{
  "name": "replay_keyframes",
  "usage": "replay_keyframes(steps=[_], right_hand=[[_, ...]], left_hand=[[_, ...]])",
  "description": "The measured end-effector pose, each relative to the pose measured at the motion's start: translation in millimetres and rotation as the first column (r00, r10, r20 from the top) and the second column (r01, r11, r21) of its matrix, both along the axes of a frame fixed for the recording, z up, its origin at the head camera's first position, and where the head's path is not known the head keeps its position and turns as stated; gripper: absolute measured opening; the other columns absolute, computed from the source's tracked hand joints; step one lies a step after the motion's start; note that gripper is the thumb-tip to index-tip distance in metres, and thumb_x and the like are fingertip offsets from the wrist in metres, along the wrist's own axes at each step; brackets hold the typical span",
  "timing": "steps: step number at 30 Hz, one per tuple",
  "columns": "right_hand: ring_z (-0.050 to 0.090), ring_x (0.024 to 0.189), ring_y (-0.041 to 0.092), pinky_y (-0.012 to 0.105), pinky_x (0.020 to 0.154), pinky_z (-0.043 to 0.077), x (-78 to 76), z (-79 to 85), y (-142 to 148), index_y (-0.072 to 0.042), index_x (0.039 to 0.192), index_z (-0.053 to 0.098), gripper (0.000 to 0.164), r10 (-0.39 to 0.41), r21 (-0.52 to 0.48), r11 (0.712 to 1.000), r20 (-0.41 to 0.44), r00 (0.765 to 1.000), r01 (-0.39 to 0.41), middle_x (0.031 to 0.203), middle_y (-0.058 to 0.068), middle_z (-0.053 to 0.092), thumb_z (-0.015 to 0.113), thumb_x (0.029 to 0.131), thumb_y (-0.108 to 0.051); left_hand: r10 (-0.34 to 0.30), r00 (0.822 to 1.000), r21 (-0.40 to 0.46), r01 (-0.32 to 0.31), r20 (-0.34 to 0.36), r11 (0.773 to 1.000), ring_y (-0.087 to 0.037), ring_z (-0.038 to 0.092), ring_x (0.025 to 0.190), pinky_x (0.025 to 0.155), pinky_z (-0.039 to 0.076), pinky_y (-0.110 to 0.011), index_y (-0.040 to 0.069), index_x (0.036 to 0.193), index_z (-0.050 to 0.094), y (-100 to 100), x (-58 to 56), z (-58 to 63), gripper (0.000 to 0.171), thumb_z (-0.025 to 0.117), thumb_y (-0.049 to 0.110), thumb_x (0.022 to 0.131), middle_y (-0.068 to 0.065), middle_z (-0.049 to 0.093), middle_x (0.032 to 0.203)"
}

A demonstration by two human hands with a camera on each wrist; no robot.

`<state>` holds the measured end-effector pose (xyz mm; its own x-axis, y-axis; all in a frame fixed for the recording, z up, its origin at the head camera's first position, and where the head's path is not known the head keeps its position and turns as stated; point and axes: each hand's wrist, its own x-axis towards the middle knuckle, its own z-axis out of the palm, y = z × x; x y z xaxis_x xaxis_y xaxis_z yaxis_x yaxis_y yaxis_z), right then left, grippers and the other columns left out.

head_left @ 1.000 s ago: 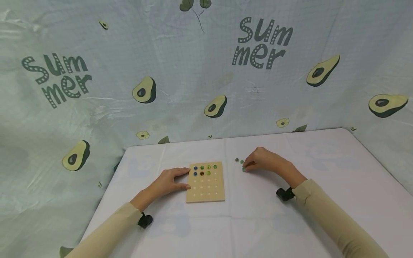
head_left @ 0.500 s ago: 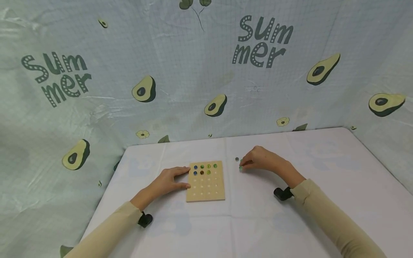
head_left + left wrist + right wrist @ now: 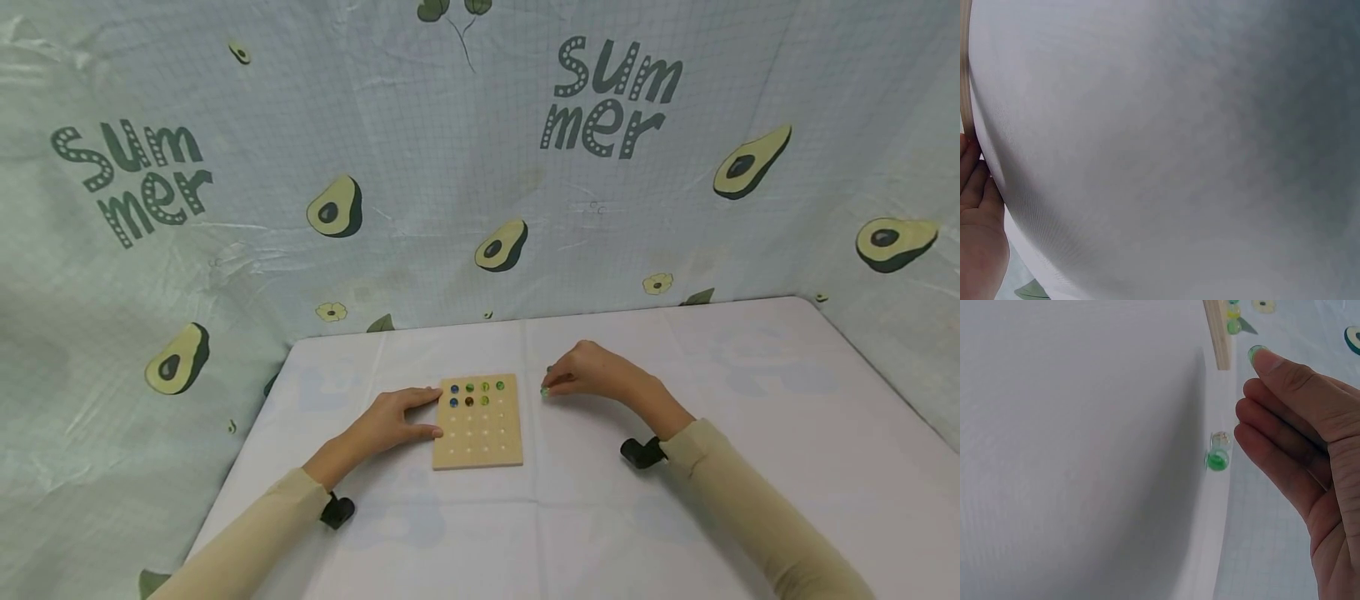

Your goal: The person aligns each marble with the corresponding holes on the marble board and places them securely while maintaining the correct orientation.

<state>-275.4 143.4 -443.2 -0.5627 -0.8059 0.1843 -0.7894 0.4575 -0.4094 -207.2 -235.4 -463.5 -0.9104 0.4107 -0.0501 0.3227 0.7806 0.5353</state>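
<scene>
A square wooden board [image 3: 493, 458] with rows of small dimples lies flat on the table. Its far row is filled with blue, green and yellow-green marbles; the second row has a blue marble [image 3: 453, 402], a brown marble [image 3: 469, 402] and a yellow-green one. My left hand [image 3: 386, 425] rests at the board's left edge, thumb and index finger spread along it. To the right of the board, my right hand [image 3: 596, 371] pinches a green marble [image 3: 1255, 353] between thumb and fingertips. Beneath that hand, another green marble [image 3: 1217, 460] and a clear brownish marble [image 3: 1220, 439] sit on the table.
A white cloth [image 3: 600, 517] covers the table. Behind it hangs a pale curtain [image 3: 420, 167] printed with avocados and lettering. Each wrist carries a small black camera, such as the right wrist's camera [image 3: 642, 452].
My right hand, pinching the green marble, has moved left toward the board and now overlaps the loose marbles in the head view. My left hand and the board have stayed put.
</scene>
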Motion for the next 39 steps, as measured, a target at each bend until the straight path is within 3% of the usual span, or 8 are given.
replay_keyframes(steps=[7, 16, 39], right_hand=[[0.072, 0.086, 0.002, 0.014, 0.075, 0.058, -0.3, 0.9, -12.6, -0.010, 0.103, 0.082, 0.015, 0.004, 0.001, 1.000, 0.025, 1.000, -0.004, 0.098, -0.003, 0.078, 0.080, 0.090, -0.017], [0.072, 0.084, 0.002, 0.013, 0.073, 0.057, -0.8, 5.7, -30.5, -0.009, 0.101, 0.082, 0.015, 0.039, -0.044, 0.998, 0.009, 0.999, -0.039, 0.096, -0.001, 0.079, 0.081, 0.089, -0.016], [0.072, 0.082, 0.001, 0.012, 0.072, 0.057, -3.3, -1.3, -51.2, -0.008, 0.099, 0.082, 0.014, 0.066, -0.092, 0.994, 0.018, 0.998, -0.065, 0.095, 0.000, 0.079, 0.082, 0.087, -0.014]], left_hand=[[0.003, 1.000, -0.004, -0.003, 0.000, 1.000, -0.032, 0.046, 0.142, 0.116, 0.040, -0.050, 0.013, 0.148, 0.055, 0.0, -0.3, 0.2, 0.077, 0.082, 0.045, 0.083, -0.010, 0.054, 0.150], [0.002, 1.000, 0.001, -0.002, 0.001, 1.000, -0.031, 0.045, 0.143, 0.117, 0.039, -0.050, 0.014, 0.148, 0.055, 0.0, -0.5, 0.5, 0.077, 0.082, 0.045, 0.084, -0.009, 0.053, 0.151], [0.000, 1.000, -0.001, 0.000, 0.004, 1.000, -0.031, 0.046, 0.142, 0.117, 0.039, -0.049, 0.014, 0.148, 0.055, -0.8, -1.0, -0.7, 0.077, 0.082, 0.045, 0.084, -0.009, 0.053, 0.151]])
